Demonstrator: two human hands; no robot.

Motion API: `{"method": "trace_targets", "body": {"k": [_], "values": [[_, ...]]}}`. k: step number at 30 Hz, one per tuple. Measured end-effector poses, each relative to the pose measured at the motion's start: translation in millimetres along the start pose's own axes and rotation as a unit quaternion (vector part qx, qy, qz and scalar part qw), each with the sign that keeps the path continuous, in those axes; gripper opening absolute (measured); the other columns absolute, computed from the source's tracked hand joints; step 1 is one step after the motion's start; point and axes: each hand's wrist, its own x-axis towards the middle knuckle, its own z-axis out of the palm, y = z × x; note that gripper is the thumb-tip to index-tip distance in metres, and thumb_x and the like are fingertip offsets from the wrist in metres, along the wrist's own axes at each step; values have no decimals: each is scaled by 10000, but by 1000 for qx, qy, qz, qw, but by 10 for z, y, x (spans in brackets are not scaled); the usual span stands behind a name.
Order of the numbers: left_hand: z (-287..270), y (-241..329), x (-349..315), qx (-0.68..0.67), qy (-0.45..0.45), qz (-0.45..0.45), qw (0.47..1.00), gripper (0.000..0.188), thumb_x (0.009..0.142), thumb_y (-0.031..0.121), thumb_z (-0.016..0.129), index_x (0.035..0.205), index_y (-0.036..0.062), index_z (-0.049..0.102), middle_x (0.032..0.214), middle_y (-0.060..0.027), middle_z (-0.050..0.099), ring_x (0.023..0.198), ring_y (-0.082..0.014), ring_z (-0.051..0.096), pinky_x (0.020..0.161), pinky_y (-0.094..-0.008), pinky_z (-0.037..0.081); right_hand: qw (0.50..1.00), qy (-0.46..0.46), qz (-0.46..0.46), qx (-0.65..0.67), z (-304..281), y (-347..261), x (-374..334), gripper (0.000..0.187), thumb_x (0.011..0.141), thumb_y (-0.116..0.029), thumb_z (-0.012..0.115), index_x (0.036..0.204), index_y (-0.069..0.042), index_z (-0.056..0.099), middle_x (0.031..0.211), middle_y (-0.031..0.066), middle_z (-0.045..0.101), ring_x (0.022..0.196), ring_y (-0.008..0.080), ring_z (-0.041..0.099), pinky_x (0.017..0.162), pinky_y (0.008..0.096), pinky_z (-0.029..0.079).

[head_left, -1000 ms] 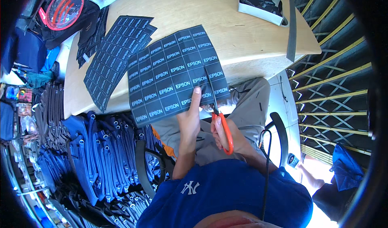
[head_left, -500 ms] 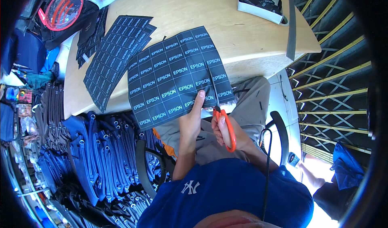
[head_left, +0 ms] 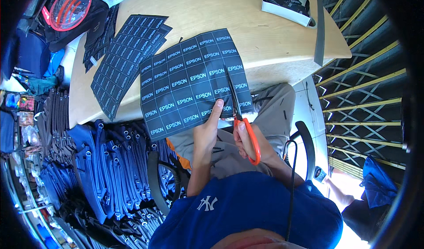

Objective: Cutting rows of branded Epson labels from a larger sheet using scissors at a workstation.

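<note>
My left hand (head_left: 206, 133) grips the near edge of a black sheet (head_left: 170, 85) printed with a white grid and repeated lettering, thumb on top and fingers hidden beneath. My right hand (head_left: 248, 144) is closed around the orange handles of a pair of scissors (head_left: 255, 146). Their dark blades lie over the sheet near its right side, pointing away from me, along a column line. The sheet is held tilted above my lap, its far part over the table edge. More printed black sheets (head_left: 123, 59) lie stacked on the table to the left.
The pale wooden table (head_left: 212, 10) carries a white box (head_left: 287, 16) of black pieces and a dark strip (head_left: 319, 37) at its right edge. Blue bags (head_left: 110, 174) are piled at the left. A folding metal gate (head_left: 362, 99) stands at the right.
The scissors and my right hand have shifted slightly right and toward me. The blades look a little farther apart. The sheet's right margin has moved slightly left; my left hand keeps its grip.
</note>
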Motion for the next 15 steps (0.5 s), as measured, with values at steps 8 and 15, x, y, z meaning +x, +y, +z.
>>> {"method": "trace_targets", "body": {"k": [8,15], "values": [[-18,10,11,-3,-19,-5,1000,277,839,120,646,1069,1,549,966,-48,593,809,-102,564,682,-232,459,1000,4,-11,8,-2,35,20,545,926,-511,343,632,-57,418,492,-2,391,354,90,426,345,227,373],[44,64,24,-2,8,-10,1000,300,849,117,632,1105,-5,534,1019,-58,575,883,-110,554,747,-239,455,1000,6,-12,-13,-20,22,24,568,921,-523,342,605,-56,414,492,0,401,356,87,439,344,224,377]]}}
